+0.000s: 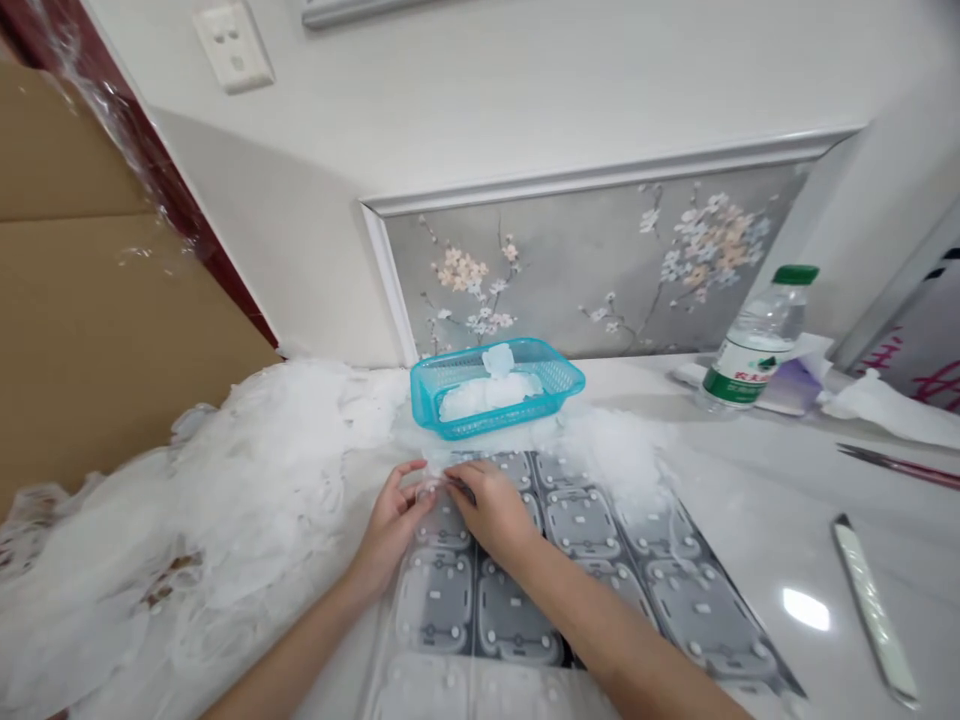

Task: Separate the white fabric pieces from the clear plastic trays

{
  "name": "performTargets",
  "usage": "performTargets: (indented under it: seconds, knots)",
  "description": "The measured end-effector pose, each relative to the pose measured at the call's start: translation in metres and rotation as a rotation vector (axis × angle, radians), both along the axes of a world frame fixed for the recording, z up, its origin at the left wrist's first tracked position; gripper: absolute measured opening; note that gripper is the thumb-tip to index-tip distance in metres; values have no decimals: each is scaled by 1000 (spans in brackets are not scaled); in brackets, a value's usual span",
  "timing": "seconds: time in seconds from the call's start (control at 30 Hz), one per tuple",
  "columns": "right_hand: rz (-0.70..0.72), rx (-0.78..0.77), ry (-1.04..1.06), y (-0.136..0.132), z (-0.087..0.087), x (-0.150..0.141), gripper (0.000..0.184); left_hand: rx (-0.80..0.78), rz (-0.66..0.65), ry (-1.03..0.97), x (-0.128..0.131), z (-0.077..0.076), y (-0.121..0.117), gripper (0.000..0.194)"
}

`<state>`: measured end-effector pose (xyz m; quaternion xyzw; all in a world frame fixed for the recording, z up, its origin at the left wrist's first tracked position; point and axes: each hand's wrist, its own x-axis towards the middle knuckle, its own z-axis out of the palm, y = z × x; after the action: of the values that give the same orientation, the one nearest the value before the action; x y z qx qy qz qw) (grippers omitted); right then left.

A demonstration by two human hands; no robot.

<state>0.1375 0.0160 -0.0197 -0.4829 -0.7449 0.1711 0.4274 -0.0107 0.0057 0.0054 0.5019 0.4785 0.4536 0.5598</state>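
My left hand (394, 520) and my right hand (491, 505) meet at the far left corner of a sheet patterned with grey rounded squares (517, 615). Fingers of both are closed in a pinch on a thin, whitish translucent piece (433, 465), whose exact kind I cannot make out. Just beyond them sits a blue plastic basket (442, 428) holding white translucent pieces (491, 395). To the right of the basket, a loose white clump (619, 450) of similar thin material covers part of the patterned sheet.
A large heap of white filmy material (255, 490) spreads on the left, beside cardboard (97, 300). On the right stand a green-capped water bottle (757, 340) and a purple-white packet (799, 380). Tweezers (900, 462) and a pale-handled slim tool (874, 610) lie on the table (795, 530).
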Motion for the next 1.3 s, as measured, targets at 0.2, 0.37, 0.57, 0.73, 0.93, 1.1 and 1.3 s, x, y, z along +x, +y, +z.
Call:
performTargets:
  seconds: [0.2, 0.37, 0.57, 0.73, 0.93, 1.1, 1.3]
  knots:
    - [1, -21, -10, 2, 1, 3, 18, 52, 18, 61, 2, 2, 0, 52]
    - [-61, 12, 20, -2, 10, 3, 19, 103, -3, 104, 5, 3, -2, 48]
    - [-315, 92, 248, 12, 22, 23, 22, 184, -22, 162, 3, 0, -2, 42]
    - [-701, 181, 523, 35, 32, 73, 27, 158, -35, 188, 2, 0, 2, 41]
    - [-1014, 291, 686, 39, 63, 141, 26, 126, 5, 212, 4, 5, 2, 37]
    - [-1269, 450, 324, 2, 68, 194, 31, 105, 87, 198, -2, 4, 5, 30]
    - [-821, 118, -105, -16, 7, 188, 19, 84, 133, 206, -1, 4, 6, 34]
